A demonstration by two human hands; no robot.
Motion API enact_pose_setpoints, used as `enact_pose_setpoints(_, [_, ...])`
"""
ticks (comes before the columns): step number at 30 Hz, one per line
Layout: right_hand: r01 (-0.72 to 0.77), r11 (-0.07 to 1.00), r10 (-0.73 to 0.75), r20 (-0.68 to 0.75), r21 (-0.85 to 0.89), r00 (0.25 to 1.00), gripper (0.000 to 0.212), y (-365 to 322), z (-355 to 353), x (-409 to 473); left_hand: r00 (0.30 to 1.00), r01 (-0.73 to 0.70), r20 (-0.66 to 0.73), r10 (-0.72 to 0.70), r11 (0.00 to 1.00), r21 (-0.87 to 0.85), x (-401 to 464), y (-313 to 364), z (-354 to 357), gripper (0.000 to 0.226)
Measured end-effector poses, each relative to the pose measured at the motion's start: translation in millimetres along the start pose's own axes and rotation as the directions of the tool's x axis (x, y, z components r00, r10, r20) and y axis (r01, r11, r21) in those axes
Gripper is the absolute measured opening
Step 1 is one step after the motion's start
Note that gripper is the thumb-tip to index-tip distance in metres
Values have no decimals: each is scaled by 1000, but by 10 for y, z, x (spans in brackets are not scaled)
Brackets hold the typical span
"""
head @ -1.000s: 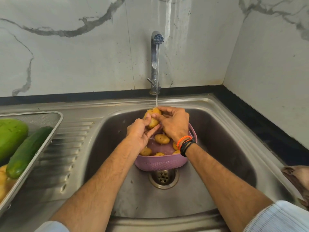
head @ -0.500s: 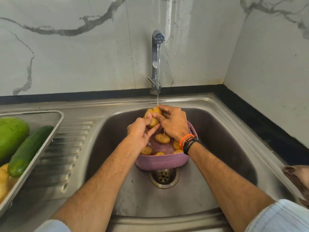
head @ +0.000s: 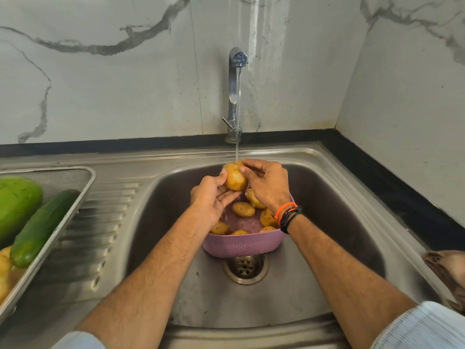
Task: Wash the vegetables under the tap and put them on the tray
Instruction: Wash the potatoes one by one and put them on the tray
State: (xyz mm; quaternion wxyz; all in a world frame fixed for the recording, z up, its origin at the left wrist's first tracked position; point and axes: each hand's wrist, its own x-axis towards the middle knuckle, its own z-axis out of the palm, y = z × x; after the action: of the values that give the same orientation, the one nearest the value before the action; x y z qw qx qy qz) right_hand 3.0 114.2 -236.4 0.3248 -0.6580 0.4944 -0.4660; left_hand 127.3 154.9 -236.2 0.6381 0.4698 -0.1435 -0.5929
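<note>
A: From the head camera, where does the washing stand?

B: Midway, I'd judge. One potato (head: 235,178) is held right under the thin stream from the tap (head: 236,79), above the pink basket (head: 242,244) that sits in the sink (head: 352,197) just behind the drain (head: 245,267).

A: And the hands?

B: Both are on that potato. The left hand (head: 210,197) cups it from below and the side, fingers curled round it. The right hand (head: 268,183) grips it from the other side, fingertips bent over the top. Neither is spread or free.

A: What looks finished?

B: The tray (head: 83,187) on the draining board to the left already holds a large pale green vegetable (head: 17,200), a cucumber (head: 41,226) and some yellowish pieces (head: 3,270) at the near edge, partly cut off by the frame. Those I take to be washed already.

A: What is left?

B: Several more potatoes (head: 243,209) lie in the basket, at least six that I can count; the wrists hide part of it, so there may be others. Each seems to need its rinse and then a trip across to the tray, the one in hand first.

A: Anything else around?

B: A brownish cloth (head: 448,270) on the right rim of the sink, nothing to do with this step.
</note>
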Motion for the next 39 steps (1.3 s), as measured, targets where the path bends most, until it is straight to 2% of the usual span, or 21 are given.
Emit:
enact_pose_setpoints(3, [74,990,-54,166,-118,985,39,-19,-8,-18,1000,-5,6,5,1000,-2,1,8,-20,28])
enact_pose_setpoints(6, [135,966,-59,321,-219,945,59,-60,-28,-52,1000,-22,-21,23,1000,14,16,22,-43,14])
enact_pose_setpoints(9, [196,928,-59,393,-317,917,81,-83,-29,-75,998,-32,-44,36,995,91,24,30,-53,13])
enact_pose_setpoints(13, [198,915,-72,340,-352,938,89,-25,-24,-43,1000,-24,-7,25,991,130,7,34,-45,19])
enact_pose_setpoints(19, [200,922,-140,197,-333,970,70,-52,3,-82,998,-34,-58,39,995,90,-7,36,-16,8])
enact_pose_setpoints(25, [223,900,-108,303,-375,947,75,-38,8,-64,998,-32,-47,36,995,95,-27,23,4,9])
enact_pose_setpoints(32, [189,923,-134,181,-336,974,61,-17,68,-92,991,-62,-113,66,997,34,-37,9,28,8])
enact_pose_setpoints(36, [135,942,-74,201,-308,977,61,26,67,-49,995,-61,-73,63,998,22,-32,13,32,14])
enact_pose_setpoints(39, [72,983,-39,193,-168,980,59,47,31,-13,999,-32,-15,32,999,-31,-8,36,2,28])
